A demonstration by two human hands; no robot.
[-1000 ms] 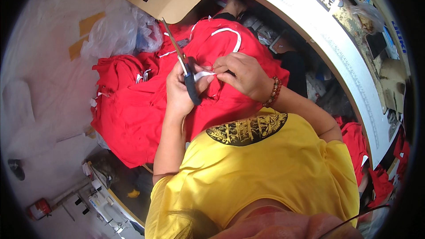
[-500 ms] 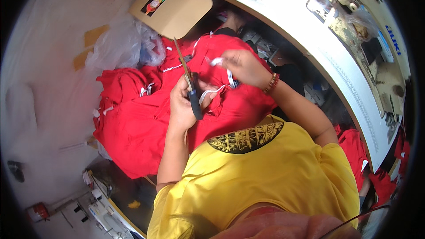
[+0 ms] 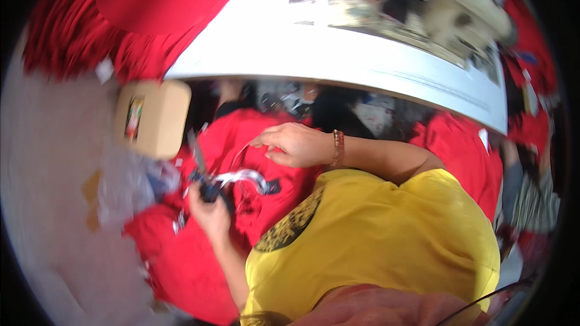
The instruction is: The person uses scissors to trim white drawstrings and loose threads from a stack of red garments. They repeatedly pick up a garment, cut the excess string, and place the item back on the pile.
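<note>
My left hand (image 3: 209, 216) is closed round the dark handles of a pair of scissors (image 3: 199, 160), whose blades point up and away over the garment. A red cloth garment (image 3: 205, 265) lies heaped across my lap under both hands. Between the hands a white tape strip (image 3: 244, 175) curves over it, ending near a small black tag (image 3: 273, 186). My right hand (image 3: 296, 145), with a beaded bracelet at the wrist, hovers above the red cloth, fingers stretched and slightly apart. A thin line, perhaps a thread, runs near its fingertips; whether they touch it I cannot tell. Motion blurs the picture.
A white work table (image 3: 254, 54) spans the far side, carrying a sewing machine (image 3: 447, 6). Red fabric pieces (image 3: 72, 30) are piled at the far left. A cardboard box (image 3: 169, 115) and a clear plastic bag (image 3: 124, 190) stand at left. More red cloth (image 3: 462, 157) hangs at right.
The view has swung right, bringing the red pile into sight. My right hand has let go of the white strip and its fingers have straightened. The scissors stay in my left hand.
</note>
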